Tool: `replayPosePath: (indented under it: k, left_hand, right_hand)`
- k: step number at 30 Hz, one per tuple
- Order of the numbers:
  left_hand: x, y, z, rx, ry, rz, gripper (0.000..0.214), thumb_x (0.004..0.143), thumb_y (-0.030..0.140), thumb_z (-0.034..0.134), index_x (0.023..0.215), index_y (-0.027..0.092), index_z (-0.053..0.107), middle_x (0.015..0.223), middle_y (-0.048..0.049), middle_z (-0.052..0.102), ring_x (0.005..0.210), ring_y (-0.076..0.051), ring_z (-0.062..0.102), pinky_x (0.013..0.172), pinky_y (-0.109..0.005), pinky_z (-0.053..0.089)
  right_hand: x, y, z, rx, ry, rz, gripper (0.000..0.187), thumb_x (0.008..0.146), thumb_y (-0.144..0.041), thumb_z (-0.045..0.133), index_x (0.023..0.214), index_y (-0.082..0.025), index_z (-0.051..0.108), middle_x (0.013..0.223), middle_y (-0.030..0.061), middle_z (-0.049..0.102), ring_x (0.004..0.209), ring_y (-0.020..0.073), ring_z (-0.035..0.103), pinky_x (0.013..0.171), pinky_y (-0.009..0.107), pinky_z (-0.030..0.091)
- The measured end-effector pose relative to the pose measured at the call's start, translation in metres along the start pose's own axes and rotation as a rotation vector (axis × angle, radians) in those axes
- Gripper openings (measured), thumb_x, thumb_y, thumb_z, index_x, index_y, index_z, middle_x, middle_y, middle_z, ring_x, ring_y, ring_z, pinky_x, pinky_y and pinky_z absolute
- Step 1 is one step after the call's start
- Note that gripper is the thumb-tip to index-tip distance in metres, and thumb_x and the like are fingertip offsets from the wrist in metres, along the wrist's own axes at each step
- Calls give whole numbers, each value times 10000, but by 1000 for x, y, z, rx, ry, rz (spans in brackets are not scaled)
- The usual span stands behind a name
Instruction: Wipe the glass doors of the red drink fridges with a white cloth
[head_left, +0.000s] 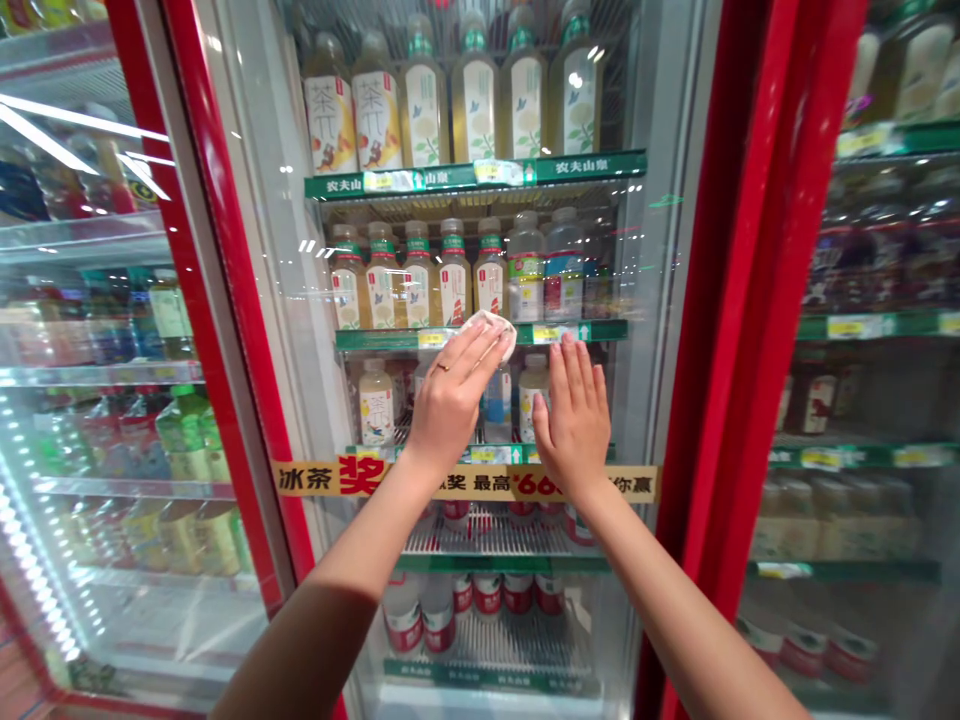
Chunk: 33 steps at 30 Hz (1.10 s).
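Observation:
My left hand [448, 405], with a ring on one finger, presses a folded white cloth [508, 333] to the glass door [304, 400] of a drinks fridge. The cloth shows past its fingertips and is mostly covered by them. To its right, my right hand [576, 420] lies flat with fingers stretched upward and thumb apart, holding nothing; it appears to rest on the same glass. Behind the pane stand rows of bottled drinks [452, 285] on green-edged shelves.
A yellow sticker strip [307, 479] crosses the door below my hands. Red upright frames [757, 330] border the door on both sides. Another glass-fronted fridge with bottles [142, 420] stands at the left, and more shelved bottles [821, 400] show at the right.

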<state>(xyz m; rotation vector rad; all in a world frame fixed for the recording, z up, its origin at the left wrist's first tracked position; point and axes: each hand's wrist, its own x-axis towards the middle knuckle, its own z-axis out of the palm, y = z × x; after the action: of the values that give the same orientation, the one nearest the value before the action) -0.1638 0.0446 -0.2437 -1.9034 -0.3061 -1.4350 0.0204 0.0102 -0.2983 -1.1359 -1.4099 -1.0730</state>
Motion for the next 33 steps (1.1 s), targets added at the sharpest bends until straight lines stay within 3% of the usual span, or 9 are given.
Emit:
replayPosePath:
  k: [5,8,14,19,22,27,30,33]
  left_hand:
    - [23,-9,11,-1,-8,-50,818,1023,-55,367,1752,302,264,1660,-70,583,1631,-242,439,1363,-534,433]
    - [17,0,16,36,-57,-21,824,1042,-26,408,1772,272,169,1661,-83,584,1625,-248,447,1364,-509,431]
    - [-13,-1,-4,17,-49,61,740,1047,-29,432,1724,253,342,1582,-87,660,1561,-233,540,1307,-495,513]
    - [12,-19,-6,10,-10,-20,781,1025,-56,375,1724,290,348,1631,-72,615,1605,-236,480,1342,-515,467]
    - [23,-16,2,30,-16,-32,804,1015,-63,355,1739,282,306,1642,-67,604,1617,-232,462,1349,-513,459]
    - [-5,-6,-4,61,-67,52,772,1029,-43,409,1738,244,303,1599,-90,646,1567,-226,534,1306,-492,518]
    - [-21,-15,-17,52,-43,69,765,1024,-54,425,1720,254,352,1572,-80,670,1547,-228,558,1292,-491,534]
    - [-14,-29,-21,38,0,1,784,1012,-67,397,1706,296,388,1582,-68,661,1574,-229,524,1313,-511,508]
  right_hand:
    - [-5,0,5,-31,-32,-24,811,1126,-317,417,1758,-305,-90,1845,23,208,1692,267,307,1399,523,255]
    - [-6,1,4,-47,-45,-42,797,1131,-337,413,1761,-307,-73,1843,14,213,1688,267,315,1402,511,245]
    - [-7,1,4,-40,-70,-143,815,1132,-339,438,1762,-292,-78,1841,16,220,1691,237,311,1400,454,248]
    - [-7,0,4,-68,-62,-173,792,1136,-329,429,1768,-269,-45,1821,25,274,1667,225,365,1391,447,272]
    - [-7,0,5,-60,-56,-170,793,1135,-332,432,1768,-270,-41,1822,25,270,1666,228,367,1387,454,284]
    - [-7,2,5,-38,-73,-166,785,1136,-342,417,1766,-281,-47,1831,21,249,1672,236,356,1390,467,277]
    - [-6,2,4,-44,-79,-168,789,1134,-336,428,1767,-281,-39,1831,23,251,1672,236,355,1387,465,284]
    - [-6,1,5,-52,-76,-161,803,1129,-330,446,1767,-282,-39,1829,27,257,1672,234,356,1383,468,294]
